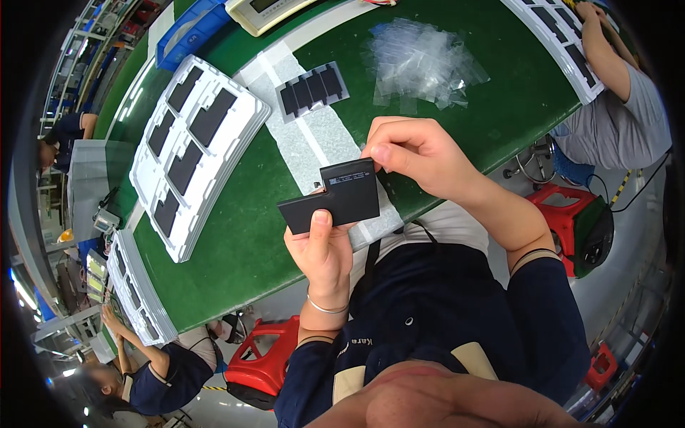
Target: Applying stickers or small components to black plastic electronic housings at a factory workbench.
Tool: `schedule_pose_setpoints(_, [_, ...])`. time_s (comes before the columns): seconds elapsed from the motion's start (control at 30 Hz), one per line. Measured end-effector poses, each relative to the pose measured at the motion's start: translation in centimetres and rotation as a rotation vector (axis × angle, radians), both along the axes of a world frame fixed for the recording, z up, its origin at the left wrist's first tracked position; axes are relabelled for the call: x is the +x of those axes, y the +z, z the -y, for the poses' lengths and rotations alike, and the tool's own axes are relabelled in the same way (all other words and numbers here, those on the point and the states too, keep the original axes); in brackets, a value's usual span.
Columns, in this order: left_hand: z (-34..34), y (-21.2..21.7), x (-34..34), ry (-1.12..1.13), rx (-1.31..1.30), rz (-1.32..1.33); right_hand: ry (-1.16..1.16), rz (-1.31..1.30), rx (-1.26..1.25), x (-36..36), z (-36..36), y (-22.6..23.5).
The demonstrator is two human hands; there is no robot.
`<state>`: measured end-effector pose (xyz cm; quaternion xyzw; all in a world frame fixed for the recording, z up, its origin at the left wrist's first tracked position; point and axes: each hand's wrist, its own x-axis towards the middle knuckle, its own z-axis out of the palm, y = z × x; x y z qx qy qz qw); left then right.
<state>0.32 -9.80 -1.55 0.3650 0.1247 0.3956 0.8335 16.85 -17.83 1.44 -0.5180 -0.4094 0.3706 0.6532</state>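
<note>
My left hand (pixel 320 250) holds a flat black L-shaped battery (pixel 351 201) from below, its thumb pressed on the near edge. A small printed label lies along the battery's upper part. Bent over the upper right corner, my right hand (pixel 421 155) is closed, with thumb and forefinger pinched there. Whether a thin film is also between those fingertips cannot be made out. Beyond the battery, a sheet with several black adhesive strips (pixel 312 91) lies on a pale textured mat (pixel 335 146). A heap of clear plastic film pieces (pixel 428 65) sits farther right.
Stacked white trays (pixel 146 160) with black batteries stand left on the green table (pixel 239 264). More trays lie at the near left (pixel 153 324) and far right (pixel 581 89). A blue bin (pixel 187 36) and beige device (pixel 250 20) stand at the back. Co-workers sit on both sides.
</note>
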Motion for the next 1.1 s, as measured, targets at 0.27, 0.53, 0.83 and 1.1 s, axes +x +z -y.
schedule_pose_setpoints(0.27, [0.6, -0.9, -0.2, 0.150, 0.160, -0.119, -0.084, 0.309, 0.045, -0.1, 0.1, 0.6])
schedule_pose_setpoints(0.53, [0.9, -1.3, -0.6, 0.219, 0.279, -0.166, -0.138, 0.364, 0.090, -0.9, -0.4, 1.0])
schedule_pose_setpoints(0.83, [1.2, -1.0, -0.7, 0.188, 0.287, -0.160, -0.159, 0.463, 0.165, -1.3, -1.1, 0.7])
schedule_pose_setpoints(1.1, [0.8, -0.3, -1.4, 0.119, 0.472, -0.358, -0.209, 0.698, 0.236, -1.3, -1.6, 0.1])
